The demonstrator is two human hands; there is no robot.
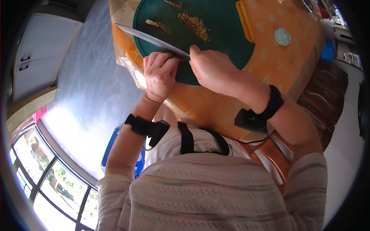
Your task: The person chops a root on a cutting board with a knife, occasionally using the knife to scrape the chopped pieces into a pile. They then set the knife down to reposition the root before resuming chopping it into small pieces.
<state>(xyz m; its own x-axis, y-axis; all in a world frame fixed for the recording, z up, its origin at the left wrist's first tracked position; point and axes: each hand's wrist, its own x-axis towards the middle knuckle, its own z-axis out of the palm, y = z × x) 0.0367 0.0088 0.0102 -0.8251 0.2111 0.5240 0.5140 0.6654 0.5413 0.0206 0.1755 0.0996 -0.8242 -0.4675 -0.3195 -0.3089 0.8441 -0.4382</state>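
While I watched from afar, the left hand (160, 75) was curled closed at the near edge of the cutting board (223, 38); if it pinched anything, I could not tell. Just beside it, the right hand (212, 69) clasped the knife (150, 38), whose blade ran away far-left. Chopped bits (194, 26) lay beyond.
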